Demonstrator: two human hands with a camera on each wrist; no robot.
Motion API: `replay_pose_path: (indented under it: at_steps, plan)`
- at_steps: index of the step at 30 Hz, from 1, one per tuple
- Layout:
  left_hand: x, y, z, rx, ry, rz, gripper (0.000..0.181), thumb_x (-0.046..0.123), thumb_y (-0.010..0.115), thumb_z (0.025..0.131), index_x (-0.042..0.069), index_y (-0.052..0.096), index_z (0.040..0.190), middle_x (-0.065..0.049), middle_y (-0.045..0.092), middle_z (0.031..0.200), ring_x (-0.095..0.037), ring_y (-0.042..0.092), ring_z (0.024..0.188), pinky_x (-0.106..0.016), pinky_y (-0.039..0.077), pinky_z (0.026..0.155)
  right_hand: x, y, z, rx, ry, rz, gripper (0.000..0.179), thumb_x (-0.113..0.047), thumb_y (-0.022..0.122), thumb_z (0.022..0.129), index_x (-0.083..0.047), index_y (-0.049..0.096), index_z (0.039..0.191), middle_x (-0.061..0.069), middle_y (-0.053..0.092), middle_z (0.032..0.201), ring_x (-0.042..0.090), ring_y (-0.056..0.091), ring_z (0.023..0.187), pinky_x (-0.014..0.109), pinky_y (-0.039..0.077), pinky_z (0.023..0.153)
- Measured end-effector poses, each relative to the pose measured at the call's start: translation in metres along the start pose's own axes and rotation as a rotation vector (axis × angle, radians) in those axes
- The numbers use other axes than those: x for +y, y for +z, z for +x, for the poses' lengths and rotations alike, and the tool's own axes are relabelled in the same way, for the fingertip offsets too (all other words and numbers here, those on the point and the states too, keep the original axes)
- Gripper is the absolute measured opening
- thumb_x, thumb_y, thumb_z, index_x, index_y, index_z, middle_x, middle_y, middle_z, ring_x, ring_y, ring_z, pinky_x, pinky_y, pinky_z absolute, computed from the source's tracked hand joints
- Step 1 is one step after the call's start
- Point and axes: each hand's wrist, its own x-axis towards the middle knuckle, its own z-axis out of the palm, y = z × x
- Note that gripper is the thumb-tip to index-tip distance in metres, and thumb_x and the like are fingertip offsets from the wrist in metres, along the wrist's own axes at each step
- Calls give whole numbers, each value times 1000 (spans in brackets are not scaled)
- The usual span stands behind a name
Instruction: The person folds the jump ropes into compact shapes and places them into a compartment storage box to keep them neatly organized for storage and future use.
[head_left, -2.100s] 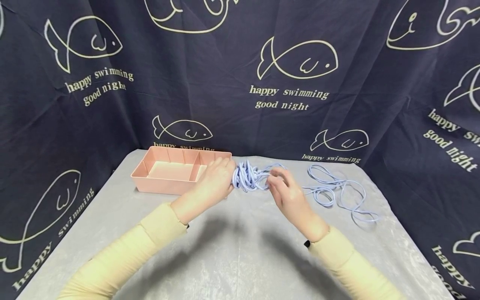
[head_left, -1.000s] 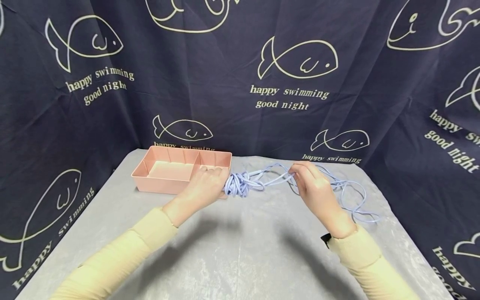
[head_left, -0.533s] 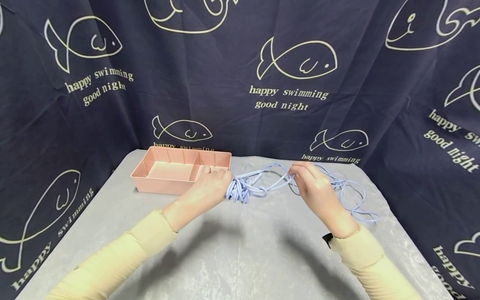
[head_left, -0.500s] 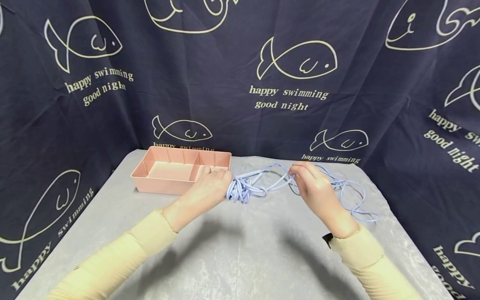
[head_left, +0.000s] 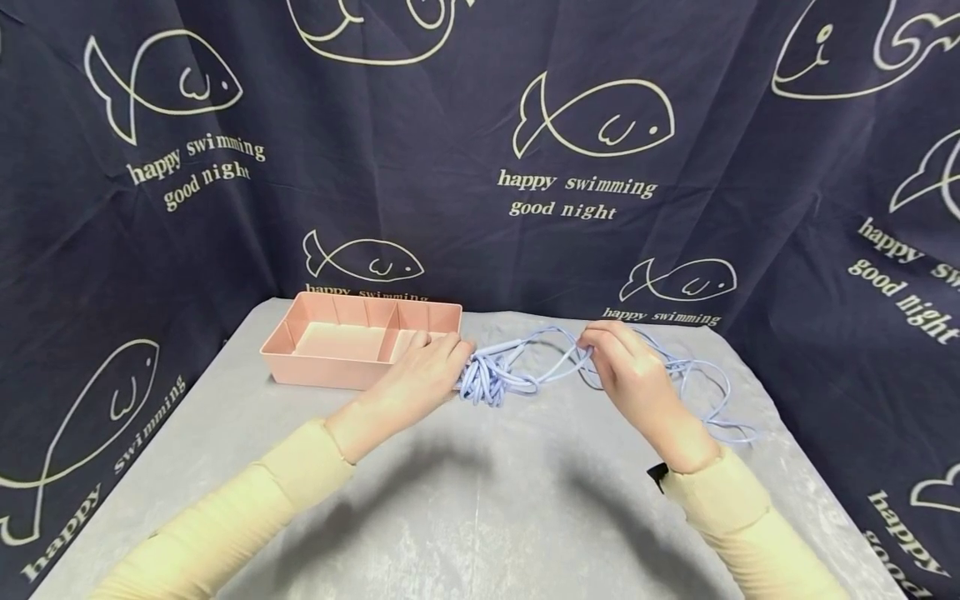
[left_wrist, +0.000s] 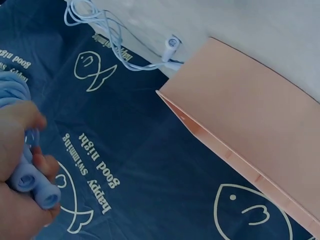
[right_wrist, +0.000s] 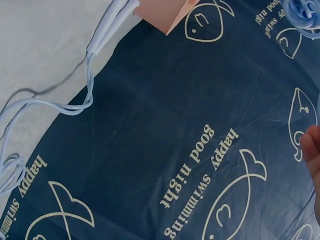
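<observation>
My left hand grips a light blue jump rope; in the left wrist view its two hollow-ended handles poke out below the curled fingers. The rope's wound bundle bulges out on the thumb side, above the table. To the right, my right hand pinches cord that runs across from the bundle. At the right edge of the right wrist view only some fingertips show. A second light blue jump rope lies loose on the table, its handles near the box.
A pink divided box stands at the back left, just behind my left hand. The grey tabletop meets a dark blue curtain printed with fish at the back and sides.
My right hand has moved right, drawing cord out from the bundle, then stayed about still. My left hand has dropped lower and, lately, shifted slightly right with the bundle.
</observation>
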Motion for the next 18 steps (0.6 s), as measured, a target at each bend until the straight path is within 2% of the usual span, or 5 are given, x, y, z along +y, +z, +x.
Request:
replay_pose_path:
  at_steps: [3,6,9,13,18]
  plan:
    - [-2,-1,-1,-1,27,-19,52,30,77,73,8,49,110,-4,50,89,-20,51,72,-33,32,68,1,-1,0,11,6,2,21,4,43,85,0,63,88,9,65,91,23,62,83,30,48,77]
    - [-3,-1,-2,-17,36,-31,56,38,76,73,9,48,112,-4,50,93,-21,51,74,-33,34,70,3,-1,1,11,2,13,20,5,45,84,0,64,88,9,65,91,23,63,84,30,48,77]
    - [-4,-2,-2,-23,18,-29,54,40,73,76,8,49,112,-4,50,96,-22,52,81,-34,36,72,5,-3,2,-8,-13,28,18,4,47,85,0,64,89,9,65,91,23,62,85,30,48,79]
    - [-8,-4,-1,6,-7,-34,47,32,72,75,7,50,108,-6,49,96,-24,49,86,-35,35,71,7,-5,4,-39,-38,44,16,1,49,87,1,64,90,10,64,91,24,61,84,29,46,80]
    - [-12,-11,1,77,-45,-96,41,21,74,70,8,54,104,-9,49,95,-26,47,84,-36,34,66,8,-8,7,-79,-68,66,16,1,49,88,1,64,90,9,64,91,23,61,85,28,45,82]
